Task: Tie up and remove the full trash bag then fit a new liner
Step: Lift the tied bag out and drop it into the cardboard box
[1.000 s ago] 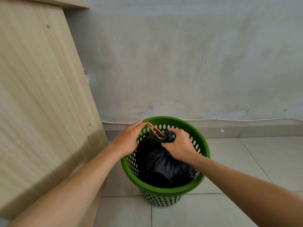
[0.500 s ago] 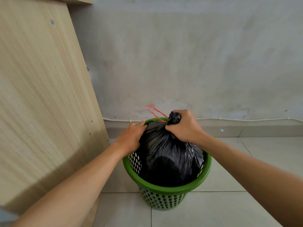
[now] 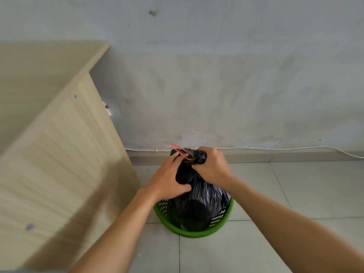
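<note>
1. Grey wall is filling the background behind the green basket, with a thin white cable running along its foot and pale floor tiles lying under and around the basket.
2. Left of the basket, a light wooden cabinet is standing against the wall, its side panel facing the basket and showing small screw caps.
3. Just above the basket's left rim, the left hand is pressing against the side of the black trash bag; its fingers are reaching up along the bag toward the red drawstring, while the thumb is lying across the plastic lower down. Whether those fingertips are pinching the string I cannot tell.
4. The trash bag is rising partly out of the basket, its lower part sitting inside the perforated wall and its gathered neck standing well above the rim.
5. Above the basket's right side, the right hand is gripping the bag's bunched neck, fingers curled tightly round it, with a knob of plastic poking out beside the thumb and the red loop sticking out to the left.
</note>
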